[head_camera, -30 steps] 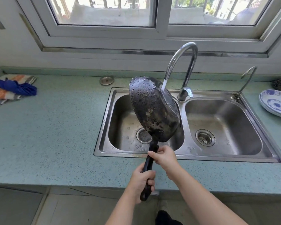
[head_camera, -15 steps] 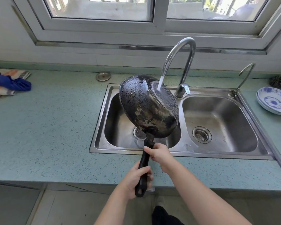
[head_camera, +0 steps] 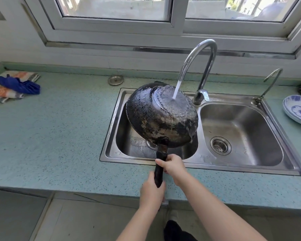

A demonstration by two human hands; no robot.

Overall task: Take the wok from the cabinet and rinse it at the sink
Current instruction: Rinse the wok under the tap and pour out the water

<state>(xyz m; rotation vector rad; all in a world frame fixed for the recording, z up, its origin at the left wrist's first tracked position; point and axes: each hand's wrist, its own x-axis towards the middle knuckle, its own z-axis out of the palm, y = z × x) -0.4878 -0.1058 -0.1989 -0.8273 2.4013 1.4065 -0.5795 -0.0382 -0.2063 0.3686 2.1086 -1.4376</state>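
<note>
The wok [head_camera: 161, 117] is hanging upside down and tilted over the left basin of the sink [head_camera: 240, 166], with its dark, stained bottom facing up. Water from the faucet [head_camera: 201, 60] is falling on the flat bottom of the wok. Both hands are gripping the black handle [head_camera: 159, 168]: the right hand [head_camera: 172, 165] is closed around it nearer to the wok, and the left hand [head_camera: 152, 193] is closed around its end. On the table [head_camera: 50, 136], folded cloths [head_camera: 12, 86] are lying far to the left, and blue-patterned plates [head_camera: 298, 110] are sitting to the right of the sink.
</note>
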